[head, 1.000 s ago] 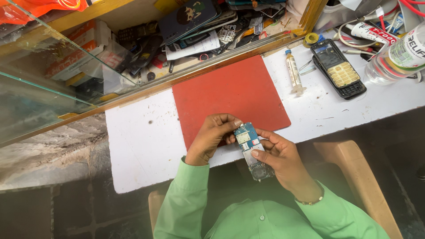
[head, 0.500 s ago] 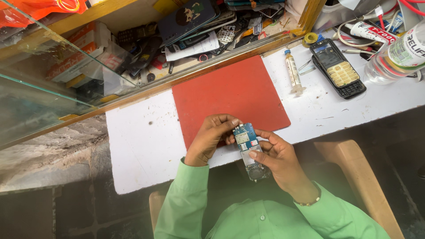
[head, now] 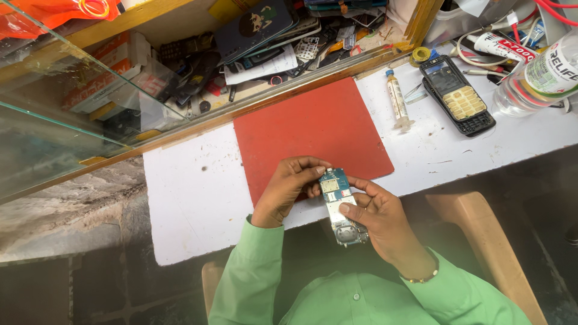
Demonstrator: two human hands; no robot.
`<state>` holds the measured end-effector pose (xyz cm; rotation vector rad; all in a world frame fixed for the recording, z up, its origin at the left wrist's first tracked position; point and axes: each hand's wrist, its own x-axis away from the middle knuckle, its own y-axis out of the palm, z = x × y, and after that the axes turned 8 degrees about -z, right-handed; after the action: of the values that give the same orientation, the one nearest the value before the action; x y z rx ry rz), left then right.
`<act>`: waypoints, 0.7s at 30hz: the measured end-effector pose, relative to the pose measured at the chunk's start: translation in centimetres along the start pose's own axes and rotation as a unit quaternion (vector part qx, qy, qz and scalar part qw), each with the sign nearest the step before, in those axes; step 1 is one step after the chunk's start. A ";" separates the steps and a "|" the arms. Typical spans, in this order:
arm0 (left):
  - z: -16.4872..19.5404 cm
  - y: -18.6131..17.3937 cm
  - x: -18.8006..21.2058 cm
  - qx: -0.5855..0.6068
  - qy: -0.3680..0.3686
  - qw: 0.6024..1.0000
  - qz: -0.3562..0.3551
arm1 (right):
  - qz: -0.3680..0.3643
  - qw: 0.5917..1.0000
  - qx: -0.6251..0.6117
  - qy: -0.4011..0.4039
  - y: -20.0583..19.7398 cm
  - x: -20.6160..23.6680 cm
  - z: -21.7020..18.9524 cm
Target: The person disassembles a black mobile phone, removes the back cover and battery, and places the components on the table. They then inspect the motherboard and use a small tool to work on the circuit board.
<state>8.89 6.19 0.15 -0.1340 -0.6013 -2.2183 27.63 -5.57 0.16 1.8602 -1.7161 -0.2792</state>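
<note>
I see a narrow blue-green phone circuit board (head: 338,201) held in the lower middle of the frame, just over the near edge of the white worktop (head: 180,204). My left hand (head: 289,189) is curled against the board's upper left side, fingertips pressed to its top corner. My right hand (head: 379,219) comes in from the lower right, thumb laid flat across the middle of the board and fingers wrapped under it. So both hands are closed together on the one board, which sits between them, tilted with its round metal end towards my green shirt (head: 361,298).

The risk I judge first: the board is off the table's edge, over my lap, with nothing under it. A slip of the thumb could drop it to the dark floor below. Pressing too hard with the thumb on the flat face might flex the board or smear its contacts; I cannot tell how firm the grip is.

The red rectangular rubber mat (head: 310,132) lies just above the hands. Further to the upper right rest a clear syringe of paste (head: 397,99), a black keypad phone with a yellow key sheet (head: 457,96), and a clear plastic bottle (head: 536,75), well apart from the board.
</note>
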 end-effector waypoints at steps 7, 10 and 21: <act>0.1 0.1 0.0 -0.007 -0.006 1.000 0.006 | 0.001 1.000 -0.009 0.005 -0.1 0.0 0.0; 0.1 0.1 0.0 -0.006 -0.006 1.000 0.005 | 0.004 1.000 -0.012 0.008 -0.1 0.0 0.0; -0.1 0.0 -0.2 -0.013 -0.009 1.000 0.005 | 0.004 1.000 -0.013 0.007 -0.1 0.1 0.1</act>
<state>9.00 6.30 0.00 -0.1699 -0.5797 -2.2190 27.71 -5.67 0.05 1.8313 -1.7015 -0.2831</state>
